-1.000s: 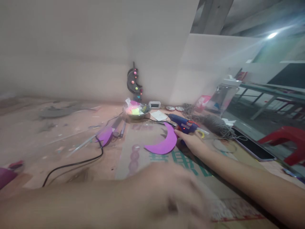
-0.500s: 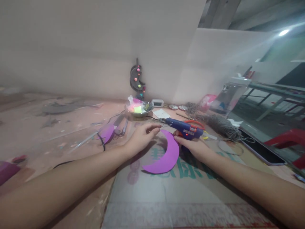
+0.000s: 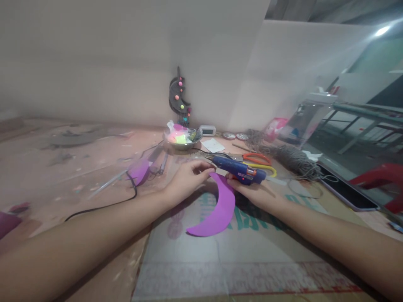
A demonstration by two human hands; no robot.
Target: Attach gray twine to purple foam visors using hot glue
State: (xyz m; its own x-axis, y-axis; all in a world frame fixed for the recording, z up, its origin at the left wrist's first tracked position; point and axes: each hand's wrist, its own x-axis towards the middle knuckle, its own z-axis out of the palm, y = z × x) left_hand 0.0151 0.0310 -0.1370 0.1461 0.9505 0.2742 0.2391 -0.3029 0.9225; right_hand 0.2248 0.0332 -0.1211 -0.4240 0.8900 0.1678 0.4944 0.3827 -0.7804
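A purple foam crescent lies on a flattened cardboard sheet. My right hand grips a blue hot glue gun just above the crescent's upper tip, nozzle pointing left. My left hand reaches to the crescent's top end, its fingertips pinched together right by the gun's nozzle. What the fingers pinch is too small to make out.
A metal bowl of coloured pom-poms stands behind, with a dark decorated crescent against the wall. Orange-handled scissors, grey yarn and a phone lie at right. A second purple piece and a black cable lie at left.
My right hand lifted the glue gun and drew it nearer. My left hand came in from the lower left to the crescent's tip and closed its fingers. The crescent shifted toward me.
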